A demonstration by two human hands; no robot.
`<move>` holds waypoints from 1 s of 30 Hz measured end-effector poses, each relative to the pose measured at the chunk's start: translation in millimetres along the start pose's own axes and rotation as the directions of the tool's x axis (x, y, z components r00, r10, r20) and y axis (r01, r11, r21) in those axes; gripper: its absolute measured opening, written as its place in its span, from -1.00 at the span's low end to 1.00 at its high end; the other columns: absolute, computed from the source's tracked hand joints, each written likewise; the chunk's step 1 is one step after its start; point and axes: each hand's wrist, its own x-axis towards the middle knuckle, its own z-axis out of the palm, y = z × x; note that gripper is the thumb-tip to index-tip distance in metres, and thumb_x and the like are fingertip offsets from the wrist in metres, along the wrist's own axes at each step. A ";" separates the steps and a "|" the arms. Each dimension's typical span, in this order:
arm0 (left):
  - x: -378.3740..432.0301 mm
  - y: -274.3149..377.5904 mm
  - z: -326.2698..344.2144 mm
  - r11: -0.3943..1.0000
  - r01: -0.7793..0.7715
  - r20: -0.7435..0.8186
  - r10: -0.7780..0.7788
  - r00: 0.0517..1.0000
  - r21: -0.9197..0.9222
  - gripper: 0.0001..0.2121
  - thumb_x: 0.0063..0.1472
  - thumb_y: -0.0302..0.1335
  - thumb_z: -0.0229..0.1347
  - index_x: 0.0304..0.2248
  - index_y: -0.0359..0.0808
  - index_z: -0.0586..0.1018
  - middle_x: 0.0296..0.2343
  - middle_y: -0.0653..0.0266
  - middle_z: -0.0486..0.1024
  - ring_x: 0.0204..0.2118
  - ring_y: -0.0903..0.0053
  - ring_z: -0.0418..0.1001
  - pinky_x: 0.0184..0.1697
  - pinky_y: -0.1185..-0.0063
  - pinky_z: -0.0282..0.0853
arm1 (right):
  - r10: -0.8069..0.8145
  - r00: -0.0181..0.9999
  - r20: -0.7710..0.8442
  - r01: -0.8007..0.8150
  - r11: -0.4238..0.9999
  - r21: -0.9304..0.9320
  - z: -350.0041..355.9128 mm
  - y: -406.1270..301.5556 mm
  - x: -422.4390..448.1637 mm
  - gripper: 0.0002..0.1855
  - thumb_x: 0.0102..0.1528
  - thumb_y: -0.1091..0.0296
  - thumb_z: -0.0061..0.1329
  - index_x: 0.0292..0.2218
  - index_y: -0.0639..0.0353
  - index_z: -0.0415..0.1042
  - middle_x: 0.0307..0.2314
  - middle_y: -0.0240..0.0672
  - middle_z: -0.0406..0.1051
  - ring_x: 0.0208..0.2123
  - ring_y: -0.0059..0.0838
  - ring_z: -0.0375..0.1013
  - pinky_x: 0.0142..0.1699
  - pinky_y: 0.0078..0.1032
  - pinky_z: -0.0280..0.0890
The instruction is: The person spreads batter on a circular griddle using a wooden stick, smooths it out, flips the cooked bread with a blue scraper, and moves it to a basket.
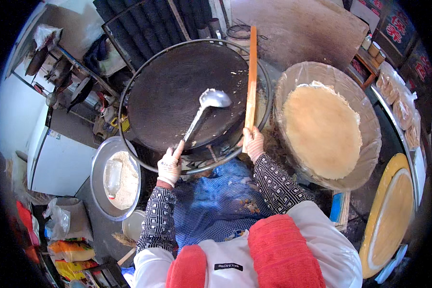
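Observation:
My left hand (170,166), in a striped fingerless-looking glove, grips the handle of a metal ladle (217,99). The ladle's bowl is over the dark round griddle (180,90), with pale batter stuck along one edge; whether it touches the surface I cannot tell. A long flat wooden scraper (251,79) is held near its lower end by my right hand (253,143), also gloved. It stretches away from me across the griddle's right edge. Pale crumbs dot the right side of the griddle, which a metal ring (121,118) surrounds.
To the right, a plastic-lined round basket (369,144) holds large thin pancakes (322,133). A metal basin (97,194) at left contains flour (126,194) and a plastic bottle (113,176). A round yellow board (372,230) and bagged food (399,104) are farther right.

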 end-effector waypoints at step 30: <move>-294.7 -273.4 76.7 0.590 0.384 0.407 -0.790 0.459 0.710 -0.69 0.24 -0.30 -0.03 -0.07 -0.23 0.41 -0.09 0.26 0.42 -0.10 0.40 0.42 -0.07 0.41 0.27 | 0.142 0.860 0.491 0.407 0.388 -0.827 -7.9 -72.3 -53.3 -0.63 0.14 0.03 -0.12 -0.38 0.18 0.47 -0.55 -0.12 0.50 -0.43 -0.06 0.52 -0.34 -0.18 0.40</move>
